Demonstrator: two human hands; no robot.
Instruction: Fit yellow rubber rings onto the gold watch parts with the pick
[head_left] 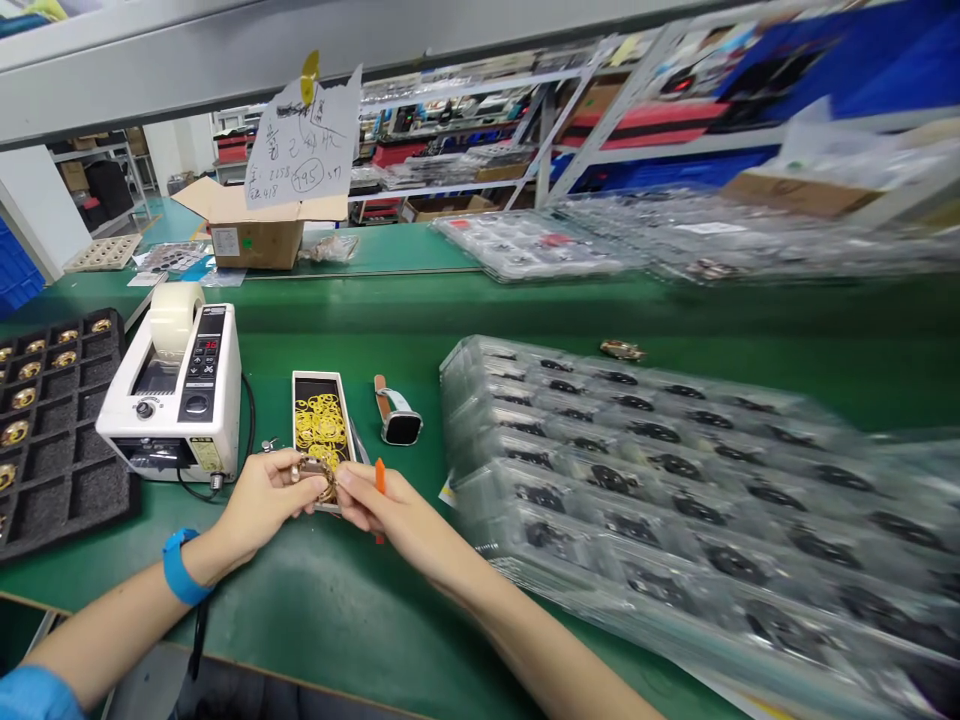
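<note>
My left hand (pixel 266 500), with a blue band at the wrist, is closed on a small gold-coloured watch case (pixel 324 478), held above the near end of a white box. My right hand (pixel 382 505) pinches at the right edge of that case. A slim orange-ended tool (pixel 380 476) is tucked through the right hand's fingers; most of its shaft is hidden. Thin yellow rings (pixel 321 425) fill the white box (pixel 337 378) just beyond both hands. Whatever lies between the right fingertips is too small to make out.
A white tape dispenser (pixel 217 350) stands left, beside a black foam tray (pixel 90 490) holding gold-coloured cases. A smartwatch (pixel 401 428) lies right of the box. Stacked clear plastic trays (pixel 480 480) with dark parts cover the right side. A cardboard box (pixel 259 240) sits behind.
</note>
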